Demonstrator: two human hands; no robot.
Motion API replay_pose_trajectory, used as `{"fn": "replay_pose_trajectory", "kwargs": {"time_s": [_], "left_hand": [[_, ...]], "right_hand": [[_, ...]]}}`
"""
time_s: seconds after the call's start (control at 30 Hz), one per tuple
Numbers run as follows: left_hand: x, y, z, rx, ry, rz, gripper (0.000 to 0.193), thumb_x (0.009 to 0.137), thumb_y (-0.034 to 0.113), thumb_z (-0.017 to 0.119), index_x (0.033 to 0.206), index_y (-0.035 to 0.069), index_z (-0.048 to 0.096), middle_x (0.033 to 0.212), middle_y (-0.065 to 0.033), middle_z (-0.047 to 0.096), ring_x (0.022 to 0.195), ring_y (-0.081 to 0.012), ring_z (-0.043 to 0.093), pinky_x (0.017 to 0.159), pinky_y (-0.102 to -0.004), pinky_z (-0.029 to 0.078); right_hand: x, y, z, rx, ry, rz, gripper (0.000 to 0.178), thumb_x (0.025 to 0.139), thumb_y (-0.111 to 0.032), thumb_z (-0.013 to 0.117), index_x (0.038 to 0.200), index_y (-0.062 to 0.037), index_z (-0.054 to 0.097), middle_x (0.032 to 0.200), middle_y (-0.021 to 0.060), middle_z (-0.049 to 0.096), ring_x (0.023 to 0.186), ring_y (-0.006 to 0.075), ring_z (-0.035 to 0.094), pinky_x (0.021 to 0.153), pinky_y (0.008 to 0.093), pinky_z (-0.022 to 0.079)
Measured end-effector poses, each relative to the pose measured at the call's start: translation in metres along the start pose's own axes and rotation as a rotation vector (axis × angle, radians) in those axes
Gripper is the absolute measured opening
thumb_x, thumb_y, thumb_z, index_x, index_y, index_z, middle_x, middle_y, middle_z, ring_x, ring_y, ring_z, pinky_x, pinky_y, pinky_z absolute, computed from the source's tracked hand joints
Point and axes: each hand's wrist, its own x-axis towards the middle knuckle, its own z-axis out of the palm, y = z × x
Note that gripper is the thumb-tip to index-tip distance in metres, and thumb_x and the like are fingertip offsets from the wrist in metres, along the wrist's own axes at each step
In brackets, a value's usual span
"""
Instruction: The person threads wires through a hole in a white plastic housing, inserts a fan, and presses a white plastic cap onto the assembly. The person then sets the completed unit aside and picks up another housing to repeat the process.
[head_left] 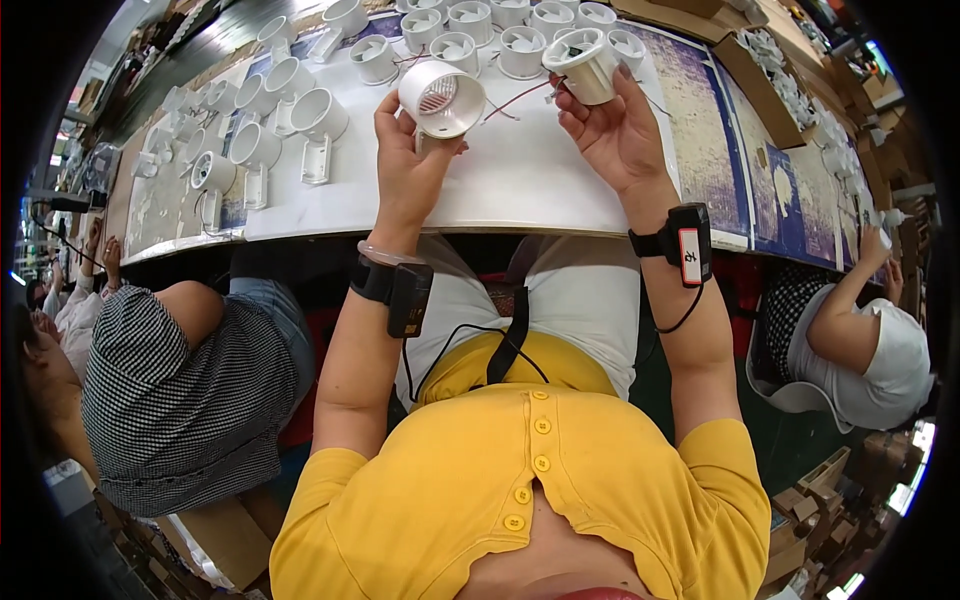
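Shows one black character (pixel 690 256) on a red-edged white label (pixel 689 275), stuck to the right wrist box (pixel 690 216). Shows faint marks (pixel 412 312), too small to read, on the left wrist box (pixel 408 295).

bright, even light falls on the white tabletop (pixel 560 190), while the floor (pixel 785 440) below is dim. white glare patches (pixel 915 465) show at lower right. the left hand (pixel 412 165) and right hand (pixel 622 135) look sharp; toward the rim, edges bend, detail softens and corners go black.
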Motion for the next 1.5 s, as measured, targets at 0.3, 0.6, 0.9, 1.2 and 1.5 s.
{"fn": "replay_pose_trajectory", "kwargs": {"time_s": [0.3,0.6,0.9,1.2,1.5], "left_hand": [[-0.001,-0.01,-0.008,0.073,-0.015,0.04,0.057,0.082,0.001,0.068,0.129,0.001,0.036,0.12,-0.0096,0.052,0.107,-0.0164,0.054,0.084,-0.0278,0.051],[-0.004,-0.011,-0.012,0.198,-0.019,0.092,0.057,0.081,0.004,0.066,0.129,0.001,0.035,0.121,-0.0105,0.051,0.107,-0.0184,0.053,0.093,-0.0298,0.044],[-0.004,-0.005,-0.01,0.085,-0.056,0.019,0.058,0.082,0.003,0.056,0.133,-0.001,0.029,0.12,-0.0122,0.048,0.1,-0.0174,0.054,0.085,-0.0298,0.048],[-0.002,-0.004,-0.009,0.037,-0.068,-0.021,0.053,0.086,0.002,0.05,0.133,-0.002,0.027,0.118,-0.0118,0.048,0.089,-0.0157,0.057,0.076,-0.0288,0.05],[0.003,-0.003,0.003,0.159,-0.06,-0.038,0.049,0.09,-0.001,0.048,0.134,-0.001,0.027,0.115,-0.0092,0.049,0.083,-0.0117,0.056,0.069,-0.0244,0.047]], "right_hand": [[-0.002,0.018,0.035,-0.335,0.102,-0.125,0.051,0.095,-0.035,0.054,0.127,0.0034,0.046,0.116,0.0172,0.059,0.1,0.0262,0.064,0.083,0.0317,0.056],[-0.003,0.017,0.03,-0.336,0.129,-0.046,0.051,0.094,-0.034,0.056,0.127,0.0035,0.046,0.115,0.0177,0.059,0.104,0.0261,0.062,0.083,0.031,0.056],[-0.004,0.035,0.038,-0.411,0.224,-0.046,0.051,0.092,-0.033,0.059,0.125,0.0027,0.045,0.109,0.0152,0.059,0.095,0.0234,0.064,0.082,0.033,0.056],[-0.008,0.031,0.024,-0.38,0.244,0.049,0.047,0.091,-0.029,0.061,0.123,0.0011,0.045,0.102,0.0115,0.059,0.087,0.0198,0.063,0.078,0.0325,0.056],[-0.008,0.024,0.015,-0.763,0.198,-0.021,0.055,0.086,-0.017,0.069,0.131,-0.0018,0.042,0.108,0.0097,0.06,0.089,0.0143,0.062,0.076,0.0261,0.052]]}}
